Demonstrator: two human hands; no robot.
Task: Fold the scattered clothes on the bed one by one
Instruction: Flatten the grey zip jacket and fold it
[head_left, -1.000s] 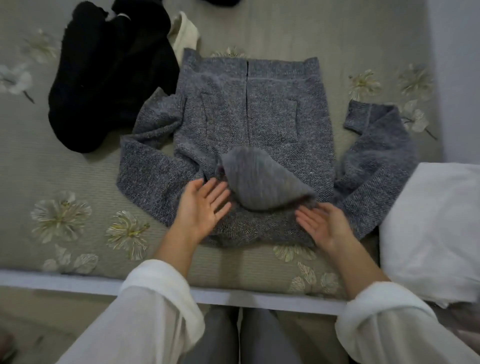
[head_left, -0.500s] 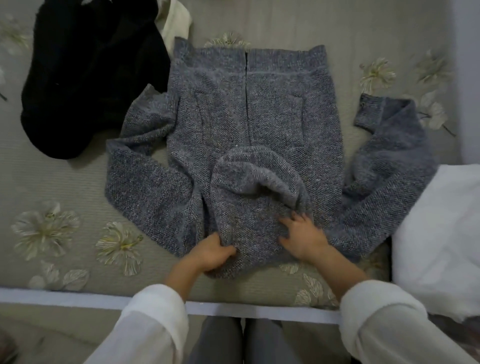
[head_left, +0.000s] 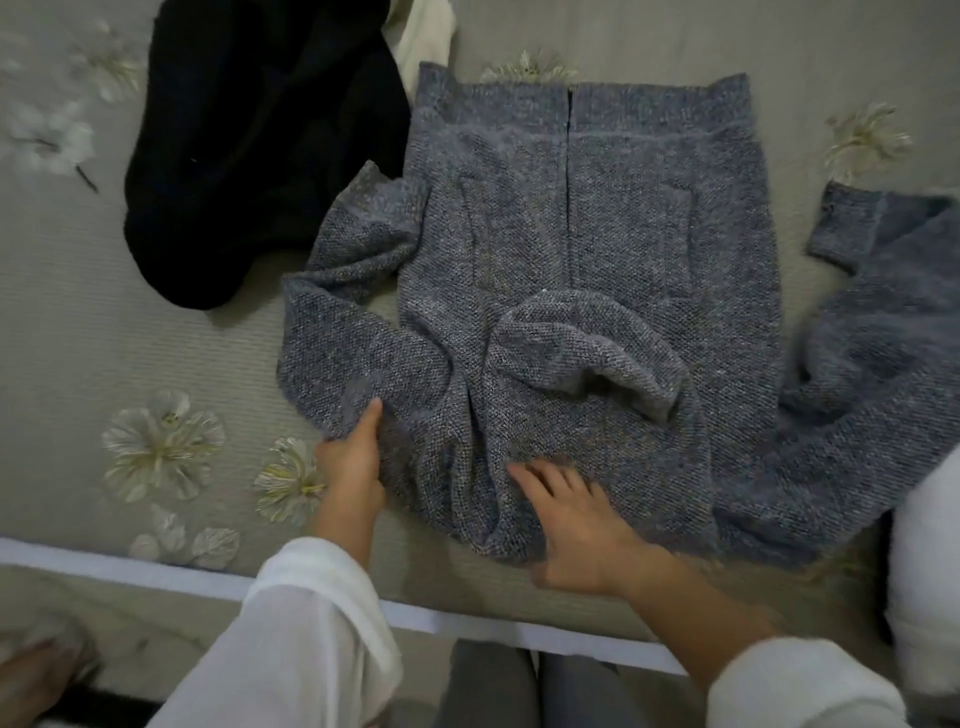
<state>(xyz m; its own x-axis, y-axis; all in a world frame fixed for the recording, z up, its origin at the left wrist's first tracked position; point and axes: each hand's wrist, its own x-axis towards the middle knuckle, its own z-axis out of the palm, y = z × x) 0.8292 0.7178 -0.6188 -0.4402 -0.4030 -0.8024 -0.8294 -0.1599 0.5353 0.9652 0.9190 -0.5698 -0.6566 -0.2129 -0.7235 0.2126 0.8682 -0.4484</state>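
Black garment (head_left: 260, 145): heaped toward the far left of the bed (head_left: 104, 322), just beside the hoodie's sleeve; not yet folded.
Cream garment (head_left: 422, 52): a corner peeks out behind the black heap at the far edge.
Left grip (head_left: 348, 462): pinches the lower edge of the left-lying sleeve (head_left: 353, 338), thumb on top, fingers tucked under the cloth, out of sight.
Grey knit hoodie (head_left: 597, 234): spread zip-up across the middle of the bed, hem toward the far edge, neck at the near edge, hood (head_left: 582, 353) turned down over the chest, sleeves splayed out.
Handling: thick, soft, limp knit, likely moderately heavy; it will sag and bunch rather than hold a crease, so smooth each fold. Best taken at seams, cuffs, shoulders or the ribbed hem.
Right grip (head_left: 576, 514): open, fingers spread flat on the knit below the hood, holding nothing; blurred.
White pillow (head_left: 924, 571): at the right edge, against the other sleeve (head_left: 872, 374).
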